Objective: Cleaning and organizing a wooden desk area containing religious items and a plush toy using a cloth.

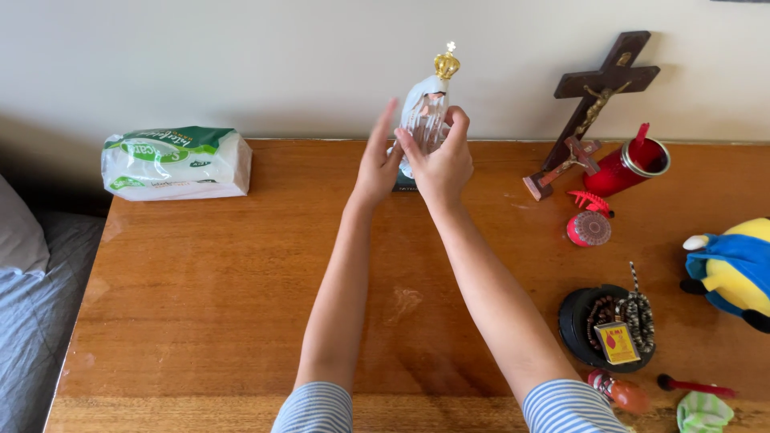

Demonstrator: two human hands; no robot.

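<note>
A white robed statuette [427, 104] with a gold crown stands upright at the back of the wooden table [224, 281], close to the wall. My right hand [443, 164] grips it around the middle from the front. My left hand [375, 160] is beside it on the left, fingers straight and apart, palm toward the figure; whether it touches the figure is not clear. The statuette's dark base is partly hidden behind my hands.
A white and green plastic packet [175, 163] lies at the back left. On the right are a dark wooden crucifix [597, 100] leaning on the wall, a red tin cup [634, 167], a round red item [589, 228], a black dish with beads [607, 325], and a yellow and blue plush toy [734, 269]. Grey bedding [32, 305] is left of the table.
</note>
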